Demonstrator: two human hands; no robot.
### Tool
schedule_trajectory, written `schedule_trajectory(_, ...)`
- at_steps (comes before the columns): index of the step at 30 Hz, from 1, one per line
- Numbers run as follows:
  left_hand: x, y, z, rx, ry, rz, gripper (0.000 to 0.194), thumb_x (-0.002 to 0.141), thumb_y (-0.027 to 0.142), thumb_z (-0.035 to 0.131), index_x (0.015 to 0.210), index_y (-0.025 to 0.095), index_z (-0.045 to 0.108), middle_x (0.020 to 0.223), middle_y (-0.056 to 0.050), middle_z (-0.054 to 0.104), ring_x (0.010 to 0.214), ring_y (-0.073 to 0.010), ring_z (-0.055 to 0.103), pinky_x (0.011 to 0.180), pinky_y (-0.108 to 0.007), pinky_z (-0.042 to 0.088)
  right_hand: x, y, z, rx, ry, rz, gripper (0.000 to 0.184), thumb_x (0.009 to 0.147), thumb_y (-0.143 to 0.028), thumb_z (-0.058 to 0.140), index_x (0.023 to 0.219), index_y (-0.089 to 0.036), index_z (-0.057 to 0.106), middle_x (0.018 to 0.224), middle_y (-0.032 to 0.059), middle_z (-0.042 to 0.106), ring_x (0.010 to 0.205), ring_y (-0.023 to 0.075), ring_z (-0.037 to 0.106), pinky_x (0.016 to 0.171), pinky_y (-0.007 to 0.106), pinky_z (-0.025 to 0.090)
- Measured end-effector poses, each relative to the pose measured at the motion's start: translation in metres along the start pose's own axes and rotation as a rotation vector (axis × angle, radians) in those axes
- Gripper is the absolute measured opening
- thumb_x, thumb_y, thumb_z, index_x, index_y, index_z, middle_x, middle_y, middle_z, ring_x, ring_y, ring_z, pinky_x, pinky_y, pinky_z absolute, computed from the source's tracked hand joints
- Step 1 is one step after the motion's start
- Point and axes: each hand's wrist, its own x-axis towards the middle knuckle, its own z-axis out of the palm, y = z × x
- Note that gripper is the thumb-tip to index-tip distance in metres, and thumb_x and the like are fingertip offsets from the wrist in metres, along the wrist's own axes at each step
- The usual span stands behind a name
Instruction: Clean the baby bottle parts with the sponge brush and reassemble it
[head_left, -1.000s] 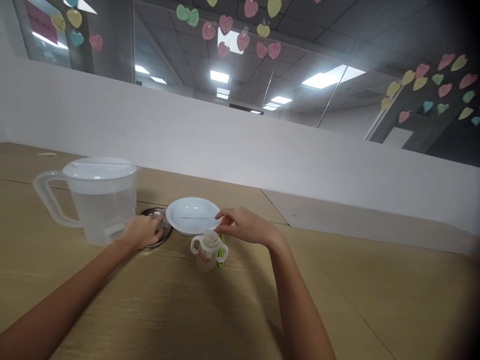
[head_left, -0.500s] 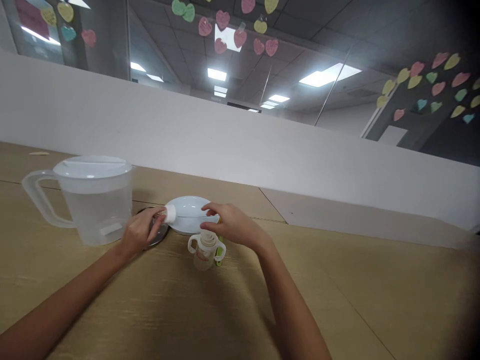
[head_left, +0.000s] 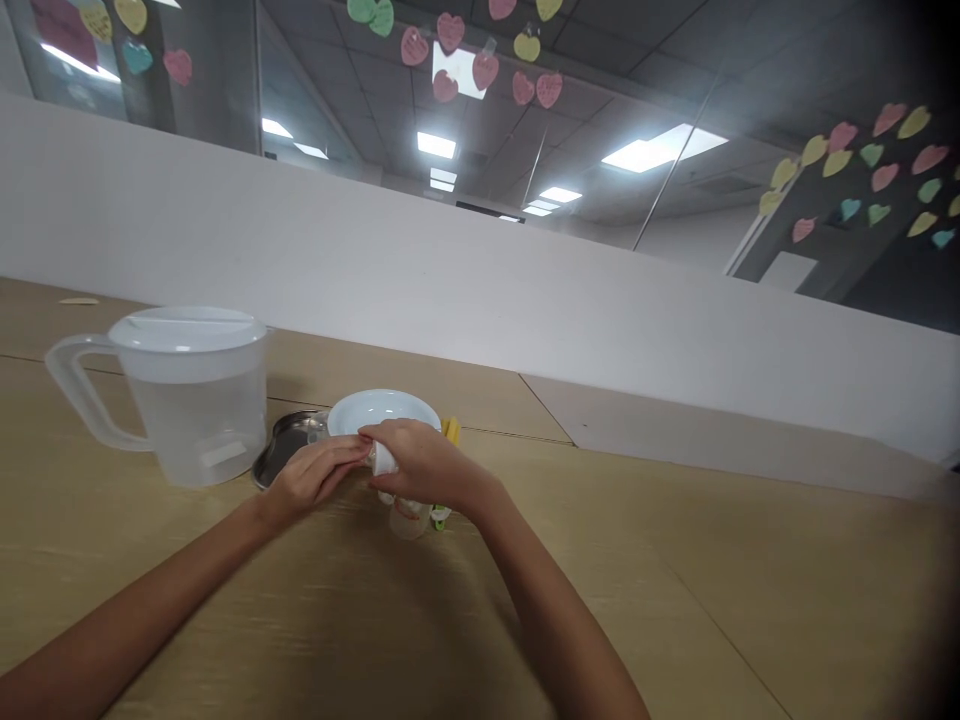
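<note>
In front of the bowl my left hand (head_left: 319, 475) is closed around one end of a small white-capped container, whose body is mostly hidden by the fingers. My right hand (head_left: 424, 460) curls over its white cap (head_left: 385, 459), thumb below and fingers above. Just beneath the right hand stands a small translucent baby bottle (head_left: 409, 520) with red print, its upper part and handles largely covered. Behind both hands is the white bowl (head_left: 382, 402). A round metal tray (head_left: 281, 445) lies beside the left hand, with a clear piece (head_left: 318, 427) at its right edge.
A large lidded plastic pitcher (head_left: 202, 410) with liquid in it stands left of the tray. Something yellow (head_left: 451, 430) shows right of the bowl, and a green piece (head_left: 439, 523) lies beside the bottle. A white wall (head_left: 480, 290) rises behind the table (head_left: 712, 560).
My left hand has lifted the white-capped container from the tray and carried it right. My right hand has come left from the bowl's edge onto the cap. The tray has shifted slightly left.
</note>
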Motion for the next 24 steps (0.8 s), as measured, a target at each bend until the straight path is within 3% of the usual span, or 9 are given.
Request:
schedule_trajectory(7, 0.004, -0.001, -0.004, -0.011, -0.04, 0.037, 0.026, 0.084, 0.01, 0.048, 0.108, 0.021, 0.052, 0.098, -0.003, 0.068, 0.097, -0.0128, 0.062, 0.085, -0.026, 0.052, -0.005, -0.007, -0.004, -0.045, -0.065, 0.013, 0.035, 0.077, -0.024, 0.055, 0.11, -0.011, 0.053, 0.101, 0.0117, 0.061, 0.094, 0.0237, 0.054, 0.08, 0.034, 0.042)
schedule_trajectory(20, 0.005, 0.005, -0.001, 0.005, -0.014, 0.017, 0.026, 0.086, 0.014, 0.048, 0.111, 0.021, 0.052, 0.103, -0.003, 0.067, 0.096, -0.0143, 0.063, 0.084, -0.029, 0.054, -0.007, -0.018, -0.012, -0.2, -0.075, 0.16, 0.031, 0.076, -0.019, 0.056, 0.104, -0.006, 0.056, 0.097, 0.0132, 0.062, 0.093, 0.0219, 0.053, 0.078, 0.03, 0.04)
schedule_trajectory(22, 0.005, 0.01, 0.001, -0.023, -0.022, -0.036, 0.026, 0.086, 0.015, 0.047, 0.112, 0.021, 0.051, 0.105, -0.002, 0.067, 0.096, -0.0144, 0.063, 0.085, -0.029, 0.054, -0.007, -0.015, -0.012, -0.217, -0.054, 0.142, 0.026, 0.074, -0.02, 0.058, 0.097, -0.008, 0.059, 0.093, 0.0111, 0.063, 0.09, 0.0205, 0.054, 0.081, 0.031, 0.038)
schedule_trajectory(24, 0.006, 0.016, 0.005, -0.051, -0.03, -0.178, 0.029, 0.087, 0.019, 0.047, 0.116, 0.022, 0.049, 0.109, -0.003, 0.065, 0.1, -0.015, 0.062, 0.087, -0.028, 0.052, -0.008, -0.01, -0.015, -0.223, -0.011, 0.137, 0.025, 0.072, -0.022, 0.061, 0.094, -0.011, 0.061, 0.09, 0.0093, 0.063, 0.088, 0.02, 0.053, 0.083, 0.032, 0.036)
